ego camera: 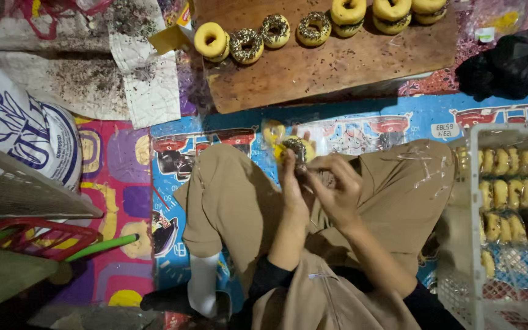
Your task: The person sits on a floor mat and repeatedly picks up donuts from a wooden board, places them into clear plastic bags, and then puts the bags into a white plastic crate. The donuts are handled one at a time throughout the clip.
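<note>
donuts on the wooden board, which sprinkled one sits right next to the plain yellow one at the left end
The leftmost sprinkled donut on the wooden board: it touches the plain yellow donut; the other two sprinkled ones lie further right.

The person is sitting cross-legged on a patterned floor mat, with both hands raised over the lap. The left hand and right hand are meeting around a clear bag of doughnuts, fingers pinching at its neck. A wooden board is lying beyond the knees, carrying a row of glazed and sprinkled doughnuts along its far edge. A white crate of doughnuts is standing at the right.
</note>
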